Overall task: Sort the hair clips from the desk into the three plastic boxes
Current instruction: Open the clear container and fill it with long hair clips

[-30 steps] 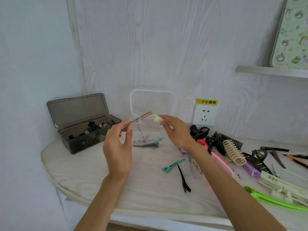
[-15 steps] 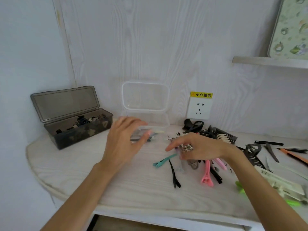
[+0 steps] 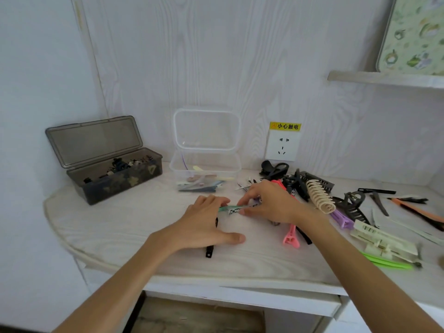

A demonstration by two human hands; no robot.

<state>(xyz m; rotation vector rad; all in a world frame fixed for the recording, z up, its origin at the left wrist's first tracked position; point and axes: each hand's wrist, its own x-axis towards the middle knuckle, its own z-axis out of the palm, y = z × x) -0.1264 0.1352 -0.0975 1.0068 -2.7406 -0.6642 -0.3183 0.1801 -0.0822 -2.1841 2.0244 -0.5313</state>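
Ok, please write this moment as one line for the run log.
phase: picking up clips | left hand: on teal clip | right hand: pinching checkered clip | clear box: open

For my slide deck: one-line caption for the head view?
Both hands meet at a teal clip on the desk, between the clear box and a clip pile.
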